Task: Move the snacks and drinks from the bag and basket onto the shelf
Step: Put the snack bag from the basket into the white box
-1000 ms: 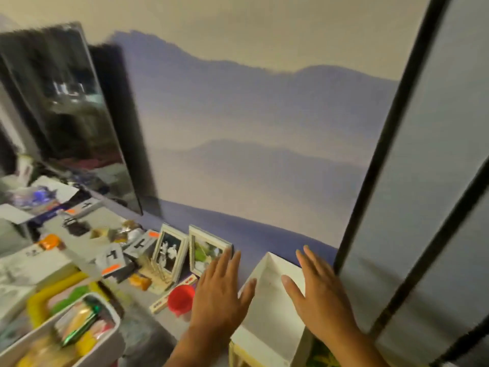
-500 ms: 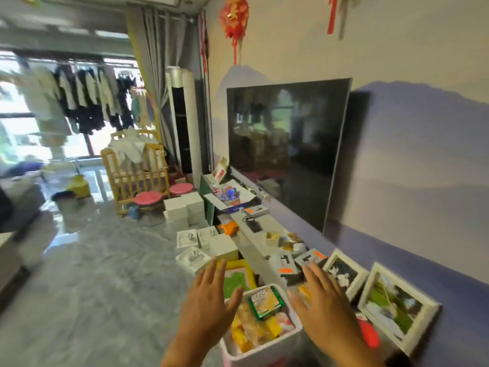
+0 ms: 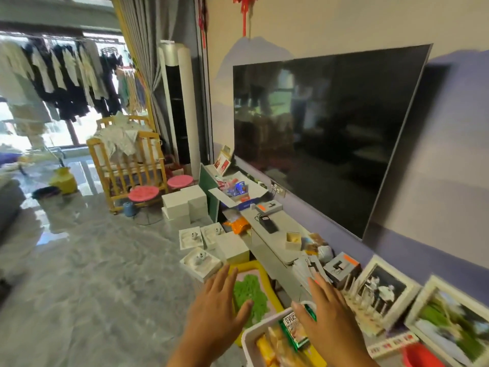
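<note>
Both hands empty, fingers spread: left hand (image 3: pixel 221 309) beside white basket (image 3: pixel 250 337), right hand (image 3: pixel 326 320) over green snack packet (image 3: pixel 295 328); packet likely light, crinkly, slippery; pinch edges

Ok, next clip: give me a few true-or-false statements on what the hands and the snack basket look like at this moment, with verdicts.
1. Both hands are spread open and hold nothing. True: the left hand and the right hand grip no item.
2. The white plastic basket is empty. False: it holds packaged snacks, including a green-edged packet.
3. The right hand hovers over the green-edged packet. True.
4. The large black television shows a bright picture. False: its screen is dark, with only reflections.
5. The left hand rests on the white-framed photograph. False: that photograph stands at the wall, right of the right hand.
</note>
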